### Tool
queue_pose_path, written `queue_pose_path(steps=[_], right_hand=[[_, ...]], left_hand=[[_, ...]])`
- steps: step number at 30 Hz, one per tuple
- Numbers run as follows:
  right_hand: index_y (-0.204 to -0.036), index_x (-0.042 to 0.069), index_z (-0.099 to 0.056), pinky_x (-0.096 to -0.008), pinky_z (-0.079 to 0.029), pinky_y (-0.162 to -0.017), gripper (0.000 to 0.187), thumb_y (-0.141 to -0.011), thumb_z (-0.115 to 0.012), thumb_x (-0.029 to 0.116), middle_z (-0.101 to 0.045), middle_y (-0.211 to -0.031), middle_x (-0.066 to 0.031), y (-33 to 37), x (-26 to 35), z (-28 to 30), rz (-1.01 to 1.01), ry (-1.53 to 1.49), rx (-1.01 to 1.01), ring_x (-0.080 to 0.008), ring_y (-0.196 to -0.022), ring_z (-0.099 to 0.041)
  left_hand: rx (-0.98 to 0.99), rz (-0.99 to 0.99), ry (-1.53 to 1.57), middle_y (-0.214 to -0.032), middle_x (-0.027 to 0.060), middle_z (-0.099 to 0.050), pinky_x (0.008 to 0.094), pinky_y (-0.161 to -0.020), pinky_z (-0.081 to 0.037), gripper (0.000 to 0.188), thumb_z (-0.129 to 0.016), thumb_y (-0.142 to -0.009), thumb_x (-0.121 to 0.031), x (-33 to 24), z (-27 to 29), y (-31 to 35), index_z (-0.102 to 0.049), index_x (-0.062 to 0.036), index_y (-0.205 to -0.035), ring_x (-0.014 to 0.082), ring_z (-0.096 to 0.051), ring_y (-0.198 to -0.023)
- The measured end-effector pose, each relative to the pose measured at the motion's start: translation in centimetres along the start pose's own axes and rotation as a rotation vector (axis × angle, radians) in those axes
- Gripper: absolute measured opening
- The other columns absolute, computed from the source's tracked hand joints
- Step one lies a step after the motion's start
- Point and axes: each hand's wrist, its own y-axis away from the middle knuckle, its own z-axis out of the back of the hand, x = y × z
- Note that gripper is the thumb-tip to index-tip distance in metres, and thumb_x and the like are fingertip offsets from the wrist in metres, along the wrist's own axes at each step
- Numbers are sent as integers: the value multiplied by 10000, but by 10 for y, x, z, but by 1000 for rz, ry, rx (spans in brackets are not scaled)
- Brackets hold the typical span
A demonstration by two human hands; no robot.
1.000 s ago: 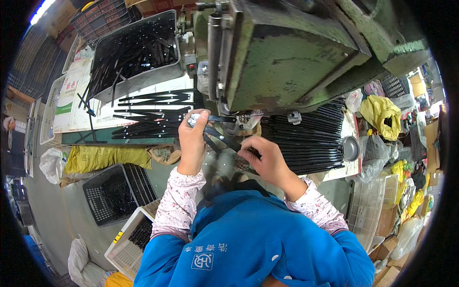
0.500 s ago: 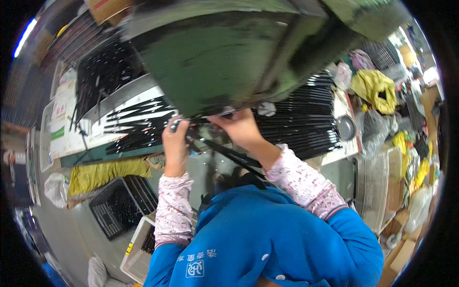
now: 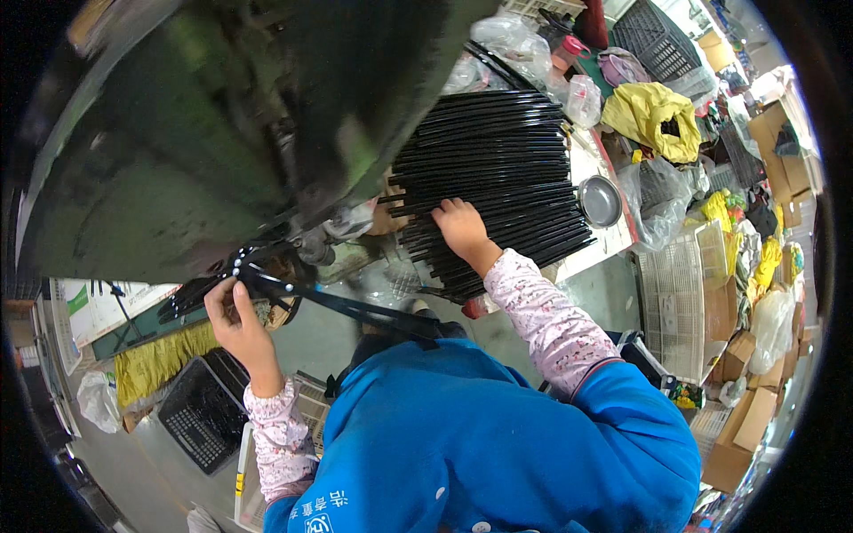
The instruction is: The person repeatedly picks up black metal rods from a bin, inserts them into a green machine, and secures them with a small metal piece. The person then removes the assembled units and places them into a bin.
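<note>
My left hand (image 3: pixel 238 330) is at the lower edge of a big dark green machine (image 3: pixel 151 160), thumb and fingers closed at the end of some joined black strips (image 3: pixel 346 308). Small bright round spots, like rivet heads, show on these strips, which run right toward my waist. My right hand (image 3: pixel 464 234) lies on a wide pile of glossy black tubes (image 3: pixel 506 151), its fingers curled and bunched over one tube. The fingertips are partly hidden there. The machine covers whatever lies beyond my left fingertips.
A round metal dish (image 3: pixel 601 202) sits right of the pile on the white tabletop (image 3: pixel 573 253). Beyond are a yellow sack (image 3: pixel 653 120) and clear plastic bags (image 3: pixel 662 200). White crates (image 3: pixel 675 306) stand right; a black basket (image 3: pixel 204 413) stands on the floor at left.
My right hand has left the machine's lower edge and moved right onto the tubes. My left hand stays by the machine with the strips. The view has turned right.
</note>
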Motion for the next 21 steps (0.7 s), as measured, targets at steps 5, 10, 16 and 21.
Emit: queue_pose_path(steps=[5, 10, 16, 21], right_hand=[[-922, 74, -628, -370, -453, -757, 192, -746, -568, 120, -602, -901, -69, -17, 12, 25, 136, -148, -87, -256, -904, -575], [-978, 68, -557, -392, -508, -743, 259, -750, -607, 181, -588, -937, -87, -37, 77, 103, 396, -572, -285, -275, -866, -614], [-1017, 100, -581, -343, -525, -703, 236, -783, -578, 125, -573, -940, -62, -42, 123, 143, 543, -697, -458, -256, -859, -617], [-1022, 122, -588, -362, -518, -733, 218, -817, -630, 182, -619, -900, -72, -41, 106, 134, 389, -642, -343, -267, -857, -631]], left_hand=[[107, 24, 95, -842, 9, -566, 175, -565, -377, 111, -564, -942, -87, -16, -8, 11, -583, 9, -997, 48, -466, -633], [403, 301, 271, -955, 138, -661, 251, -679, -545, 248, -596, -918, -61, -54, -32, 22, -557, 57, -1133, 140, -635, -779], [384, 361, 410, -915, 94, -615, 295, -790, -565, 222, -587, -929, -65, -48, -31, 22, -545, 69, -1101, 179, -651, -851], [73, 407, 686, -924, 125, -642, 294, -742, -583, 190, -572, -954, -153, -26, -3, 8, -548, 29, -1002, 204, -676, -802]])
